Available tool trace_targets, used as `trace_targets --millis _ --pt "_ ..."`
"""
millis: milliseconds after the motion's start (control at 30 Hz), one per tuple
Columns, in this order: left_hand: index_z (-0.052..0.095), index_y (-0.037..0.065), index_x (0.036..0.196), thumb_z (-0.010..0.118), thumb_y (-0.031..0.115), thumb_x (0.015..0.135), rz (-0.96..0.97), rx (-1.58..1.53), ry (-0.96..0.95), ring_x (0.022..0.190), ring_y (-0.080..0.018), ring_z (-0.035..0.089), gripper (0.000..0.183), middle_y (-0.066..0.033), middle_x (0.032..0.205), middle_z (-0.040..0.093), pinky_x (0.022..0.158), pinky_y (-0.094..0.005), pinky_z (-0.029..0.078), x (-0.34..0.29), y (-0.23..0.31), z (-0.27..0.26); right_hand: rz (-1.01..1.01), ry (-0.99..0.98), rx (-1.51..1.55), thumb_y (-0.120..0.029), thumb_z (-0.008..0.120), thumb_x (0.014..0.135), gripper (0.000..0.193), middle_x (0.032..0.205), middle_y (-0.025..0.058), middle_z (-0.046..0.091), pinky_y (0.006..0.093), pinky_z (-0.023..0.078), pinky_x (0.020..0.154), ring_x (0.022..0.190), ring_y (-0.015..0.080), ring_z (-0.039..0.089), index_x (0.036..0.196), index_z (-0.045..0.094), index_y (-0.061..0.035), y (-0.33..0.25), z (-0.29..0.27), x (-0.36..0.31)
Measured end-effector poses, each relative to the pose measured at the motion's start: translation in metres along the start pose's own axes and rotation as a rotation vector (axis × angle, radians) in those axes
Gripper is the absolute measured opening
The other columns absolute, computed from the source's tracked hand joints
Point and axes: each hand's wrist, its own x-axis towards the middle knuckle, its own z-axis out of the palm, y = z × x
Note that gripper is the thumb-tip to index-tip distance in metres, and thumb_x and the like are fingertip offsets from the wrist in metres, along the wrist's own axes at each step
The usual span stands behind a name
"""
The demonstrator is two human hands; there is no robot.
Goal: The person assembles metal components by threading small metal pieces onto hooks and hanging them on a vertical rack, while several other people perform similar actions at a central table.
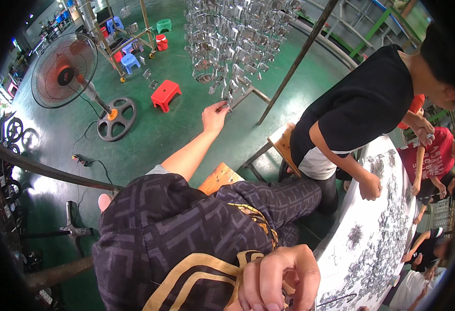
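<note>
Fingers of the left hand [213, 119] pinch a shiny metal piece [228, 108]. The right hand [277, 278] curls; I can't tell its grip.

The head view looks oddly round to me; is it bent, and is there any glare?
Head view: rim fades to black, and the dark rail at left looks curved, likely lens distortion; head view again: pale glare on the green floor, bright glints on the hanging metal pieces; also head view: things at the far left rim are too small and smeared to identify.
</note>
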Motion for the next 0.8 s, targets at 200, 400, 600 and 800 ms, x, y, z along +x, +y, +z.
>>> trace_targets --millis 200,400,600,800 --pt "0.073 0.006 0.090 0.072 0.021 0.076 0.201 0.099 0.017 0.077 -0.0216 0.066 0.020 -0.0094 0.089 0.070 0.070 -0.0328 0.051 -0.002 -0.005 -0.005 0.093 0.090 0.015 -0.012 0.061 0.086 0.012 0.102 0.0225 0.057 0.0387 0.049 0.080 0.088 0.0328 0.059 0.078 0.068 -0.0058 -0.011 0.008 0.000" --pt "0.070 0.003 0.088 0.071 0.018 0.077 0.341 -0.086 -0.049 0.076 -0.0204 0.065 0.018 -0.0081 0.086 0.070 0.070 -0.0326 0.050 -0.011 -0.006 -0.015 0.102 0.062 -0.044 -0.007 0.066 0.085 0.004 0.106 0.0206 0.056 0.0452 0.049 0.085 0.093 0.0347 0.059 0.081 0.066 -0.0057 -0.024 -0.001 -0.012" --pt "0.067 0.001 0.086 0.071 0.015 0.079 0.190 -0.169 -0.126 0.070 -0.0120 0.062 0.016 -0.0059 0.076 0.068 0.066 -0.0264 0.048 -0.024 0.008 -0.030 0.097 0.055 -0.110 -0.008 0.068 0.085 0.005 0.110 0.0187 0.054 0.0448 0.047 0.087 0.095 0.0299 0.057 0.082 0.064 -0.0087 -0.033 -0.014 -0.022" --pt "0.060 0.000 0.087 0.067 0.011 0.085 0.179 -0.268 -0.268 0.073 -0.0092 0.062 0.013 -0.0042 0.079 0.067 0.067 -0.0237 0.049 -0.015 -0.006 -0.028 0.126 0.151 -0.228 -0.011 0.065 0.087 0.008 0.105 0.0133 0.053 0.0420 0.047 0.089 0.096 0.0248 0.057 0.080 0.063 -0.0107 -0.042 -0.013 -0.022"
